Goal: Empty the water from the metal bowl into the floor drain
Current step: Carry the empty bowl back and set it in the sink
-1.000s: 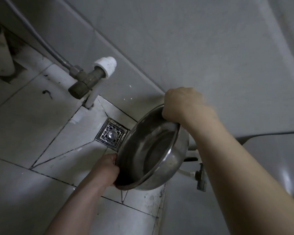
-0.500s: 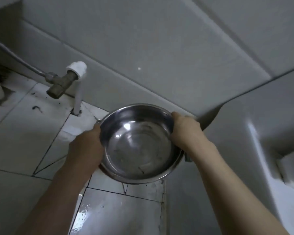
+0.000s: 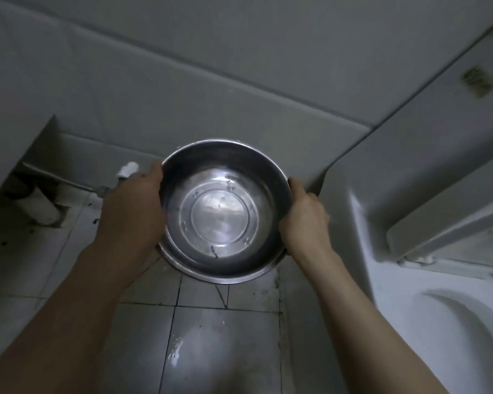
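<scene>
Nearest, at 6 o'clock, the tiled floor (image 3: 211, 351) shows a wet sheen with bright specks of water. Two bare forearms rise from the bottom corners toward the centre.

Left hand (image 3: 131, 211): wrapped around the bowl (image 3: 222, 211) at its 9 o'clock rim, fingers hidden under the outer wall, thumb side against the edge. Right hand (image 3: 303, 220): clasping the rim at 3 o'clock, thumb on the edge, fingers out of sight beneath. Both hands hold the bowl between them, clear of the floor.

Bowl: metal, round, held roughly level with its mouth facing up toward the viewer. The inside is shiny with concentric rings at the base and a few droplets; no pool of water can be made out. The floor drain is not visible.

At 3 to 4 o'clock, a white moulded fixture (image 3: 410, 308) stands beside the right forearm. At 9 o'clock, past the left hand, a pipe (image 3: 69, 182) runs along the wall base to a white-capped fitting (image 3: 128, 169), and a pale cylindrical post (image 3: 40, 209) meets the floor.

Farthest, from 10 to 2 o'clock, grey wall panels (image 3: 239, 81) meet in a corner.
</scene>
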{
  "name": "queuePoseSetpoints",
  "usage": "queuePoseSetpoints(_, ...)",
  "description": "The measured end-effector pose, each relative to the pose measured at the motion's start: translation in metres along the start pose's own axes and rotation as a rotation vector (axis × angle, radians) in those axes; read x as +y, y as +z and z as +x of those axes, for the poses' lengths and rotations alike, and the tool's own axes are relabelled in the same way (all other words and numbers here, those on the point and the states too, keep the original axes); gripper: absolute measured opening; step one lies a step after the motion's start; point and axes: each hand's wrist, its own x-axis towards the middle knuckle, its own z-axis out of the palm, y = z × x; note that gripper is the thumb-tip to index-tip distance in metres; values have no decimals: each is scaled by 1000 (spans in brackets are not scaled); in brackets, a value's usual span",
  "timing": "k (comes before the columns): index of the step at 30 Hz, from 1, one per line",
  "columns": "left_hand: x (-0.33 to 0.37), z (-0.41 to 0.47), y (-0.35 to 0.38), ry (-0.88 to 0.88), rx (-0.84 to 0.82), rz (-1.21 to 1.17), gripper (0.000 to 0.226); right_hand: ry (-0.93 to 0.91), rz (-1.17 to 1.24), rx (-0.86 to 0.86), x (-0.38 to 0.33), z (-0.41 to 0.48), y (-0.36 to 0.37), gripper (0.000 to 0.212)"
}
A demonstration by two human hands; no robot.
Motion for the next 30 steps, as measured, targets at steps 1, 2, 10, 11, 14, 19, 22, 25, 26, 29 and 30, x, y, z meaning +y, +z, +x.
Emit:
queuePoseSetpoints(1,4,3,-12,13,-25,34,39,10,26,-5,-6,-1,-10,47)
queuePoseSetpoints(2,11,5,-27,13,-69,80,40,28,44,-15,-11,-4,-25,45)
queuePoseSetpoints(10,72,-17,-152,17,-187,95,47,105,83,-127,-45,-50,-148,58)
queuePoseSetpoints(11,78,-22,-165,16,-194,122,51,109,93,-127,-50,-57,-162,57)
queuePoseSetpoints(14,108,-32,-226,20,-197,125,57,110,105,-114,-68,-78,-229,56)
queuePoseSetpoints(19,162,-38,-330,49,-193,108,59,108,142,-95,-100,-113,-332,58)
queuePoseSetpoints(22,195,-36,-397,79,-193,73,58,45,163,-73,-118,-127,-403,55)
queuePoseSetpoints(25,230,-43,-465,125,-113,34,54,-41,141,-81,-136,-137,-474,55)
queuePoseSetpoints(26,239,-49,-491,116,-87,64,54,-73,129,-85,-145,-143,-498,57)
queuePoseSetpoints(29,260,-62,-544,71,-32,56,49,-178,99,-85,-164,-152,-550,60)
queuePoseSetpoints(30,265,-67,-560,59,-31,61,46,-212,91,-89,-172,-155,-564,61)
